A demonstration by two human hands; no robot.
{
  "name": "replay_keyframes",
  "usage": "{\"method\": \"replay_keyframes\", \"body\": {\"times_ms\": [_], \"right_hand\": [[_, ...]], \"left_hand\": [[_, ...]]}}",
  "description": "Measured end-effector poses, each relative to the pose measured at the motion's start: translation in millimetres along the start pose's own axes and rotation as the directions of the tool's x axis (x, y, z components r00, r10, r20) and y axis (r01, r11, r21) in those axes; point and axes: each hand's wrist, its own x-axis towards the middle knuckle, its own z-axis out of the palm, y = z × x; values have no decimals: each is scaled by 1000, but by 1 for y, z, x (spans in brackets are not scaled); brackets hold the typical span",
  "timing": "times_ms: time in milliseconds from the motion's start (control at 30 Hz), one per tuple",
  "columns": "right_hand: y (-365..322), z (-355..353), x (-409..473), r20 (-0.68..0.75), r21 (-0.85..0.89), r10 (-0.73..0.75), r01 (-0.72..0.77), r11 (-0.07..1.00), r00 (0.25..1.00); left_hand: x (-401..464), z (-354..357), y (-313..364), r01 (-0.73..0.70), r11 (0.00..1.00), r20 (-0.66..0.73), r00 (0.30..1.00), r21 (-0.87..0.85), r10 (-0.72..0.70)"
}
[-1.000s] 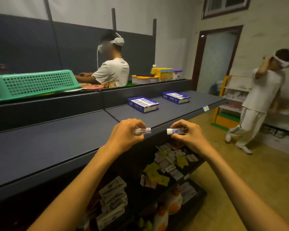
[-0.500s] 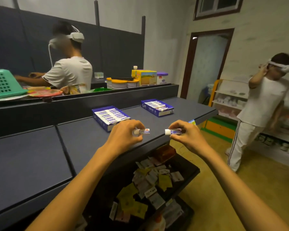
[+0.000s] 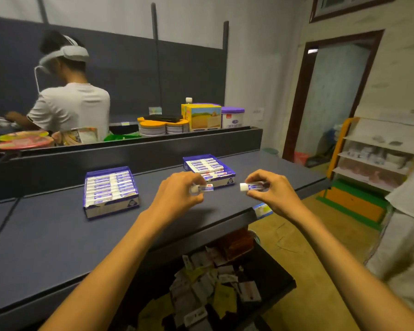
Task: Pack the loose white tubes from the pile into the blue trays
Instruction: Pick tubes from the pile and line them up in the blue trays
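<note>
Two blue trays (image 3: 110,192) (image 3: 209,168), two hands, each grip pinching one white tube: left (image 3: 177,195) (image 3: 202,188), right (image 3: 273,189) (image 3: 252,186).

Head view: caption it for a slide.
Each hand, left and right, holds a white tube above the shelf near two blue trays.

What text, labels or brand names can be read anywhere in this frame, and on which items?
None can be read.
Tube in left hand: blue and red print, blurred.
Tube in right hand: blue print, blurred.
Near blue tray and far blue tray: print too small.
Purple-lidded tub: logo blurred.
Shelf-edge tag: illegible.
</note>
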Motion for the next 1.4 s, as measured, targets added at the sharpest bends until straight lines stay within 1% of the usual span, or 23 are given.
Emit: {"method": "replay_keyframes", "body": {"times_ms": [100, 300, 467, 633, 833, 933, 1033, 1233, 1400], "right_hand": [[30, -13, 28, 22, 15, -63, 63, 998, 998], [66, -11, 78, 100, 70, -137, 130, 989, 986], [73, 12, 122, 143, 147, -204, 183, 972, 969], [74, 42, 162, 235, 148, -236, 205, 967, 943], [80, 65, 197, 348, 87, -234, 217, 972, 908], [84, 69, 204, 455, 35, -198, 204, 978, 868], [85, 70, 210, 534, 29, -178, 193, 981, 827], [86, 71, 219, 615, 26, -201, 235, 972, 762], [91, 67, 221, 634, 77, -219, 221, 972, 742]], "left_hand": [[22, 12, 11, 60, 998, -50, 997, 34, -58], [52, 28, 16, 166, 984, -87, 983, 61, -160], [68, 34, -1, 201, 978, -133, 973, 64, -191], [79, 39, -22, 208, 977, -161, 967, 51, -198], [99, 45, -41, 214, 976, -119, 971, 38, -209], [104, 48, -40, 230, 972, -75, 971, 53, -226], [107, 49, -37, 232, 969, -48, 972, 86, -228], [110, 51, -31, 299, 947, -24, 954, 116, -298], [112, 58, -22, 330, 935, 6, 943, 129, -334]]}}
